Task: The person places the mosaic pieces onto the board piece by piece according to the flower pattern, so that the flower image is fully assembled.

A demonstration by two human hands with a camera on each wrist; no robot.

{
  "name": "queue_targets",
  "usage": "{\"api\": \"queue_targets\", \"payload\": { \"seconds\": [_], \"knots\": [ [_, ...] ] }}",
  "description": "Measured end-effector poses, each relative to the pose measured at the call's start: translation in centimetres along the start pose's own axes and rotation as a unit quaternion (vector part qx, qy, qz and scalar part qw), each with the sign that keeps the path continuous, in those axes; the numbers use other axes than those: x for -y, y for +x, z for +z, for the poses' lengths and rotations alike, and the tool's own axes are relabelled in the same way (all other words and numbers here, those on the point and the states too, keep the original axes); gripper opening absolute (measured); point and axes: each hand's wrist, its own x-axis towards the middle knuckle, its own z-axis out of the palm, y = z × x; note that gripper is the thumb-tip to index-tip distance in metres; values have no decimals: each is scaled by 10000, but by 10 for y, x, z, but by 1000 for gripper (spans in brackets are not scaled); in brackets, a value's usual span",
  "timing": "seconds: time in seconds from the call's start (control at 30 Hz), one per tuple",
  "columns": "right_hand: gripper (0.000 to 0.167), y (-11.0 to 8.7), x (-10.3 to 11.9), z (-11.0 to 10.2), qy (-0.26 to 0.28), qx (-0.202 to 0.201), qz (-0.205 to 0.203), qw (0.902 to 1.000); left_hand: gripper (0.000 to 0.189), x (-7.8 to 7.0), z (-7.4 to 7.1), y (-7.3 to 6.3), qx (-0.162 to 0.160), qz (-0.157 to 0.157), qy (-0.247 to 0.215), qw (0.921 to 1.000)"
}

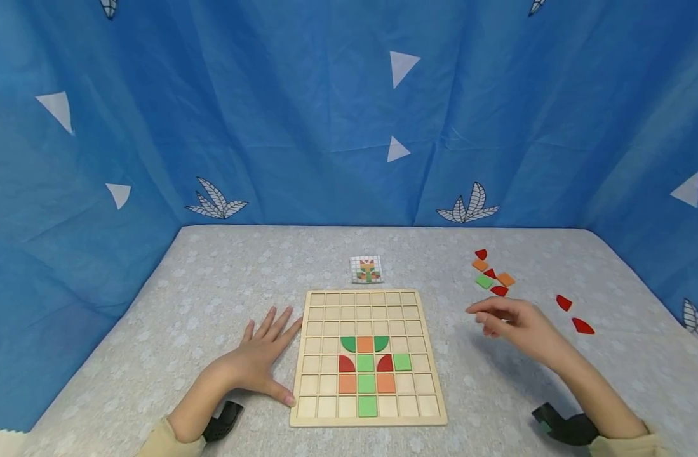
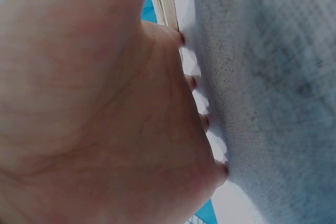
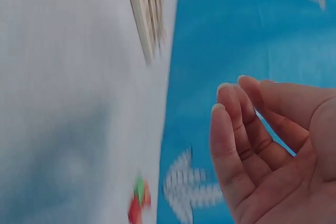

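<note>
My left hand (image 1: 260, 362) lies on the table with its fingers spread, thumb and index fingertip touching the left edge of a wooden grid board (image 1: 320, 421). In the left wrist view the palm covers most of the picture, and a strip of the board (image 2: 167, 3) shows above. Set in the board are orange squares (image 1: 364, 344), light green squares (image 1: 366, 383), dark green curved pieces (image 1: 348, 344) and red curved pieces (image 1: 385, 363). Right of the board, my right hand (image 1: 520, 324) hovers with loosely bent fingers. The right wrist view shows no piece between its fingers (image 3: 223, 135) and thumb.
Behind the board lies a small pattern card (image 1: 366, 270). Loose red, orange and green pieces (image 1: 484, 281) are gathered at the back right, while two red pieces (image 1: 583, 326) lie farther right. A blue curtain (image 1: 326, 127) closes off the back of the table.
</note>
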Motion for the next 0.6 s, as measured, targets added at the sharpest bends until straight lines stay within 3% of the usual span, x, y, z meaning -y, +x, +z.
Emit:
{"api": "queue_targets", "payload": {
  "seconds": [0.27,0.43,0.6],
  "knots": [
    [23,-23,-38,-63,-481,-1066,441,9922,131,-1,-1,-1,3,28,22,10000],
    [25,-37,-54,-90,-956,-1143,860,9851,131,-2,-1,-1,-11,26,20,10000],
    [38,-46,-95,-104,-1781,-1134,1426,9670,131,-3,-1,-1,-30,37,22,10000]
  ]
}}
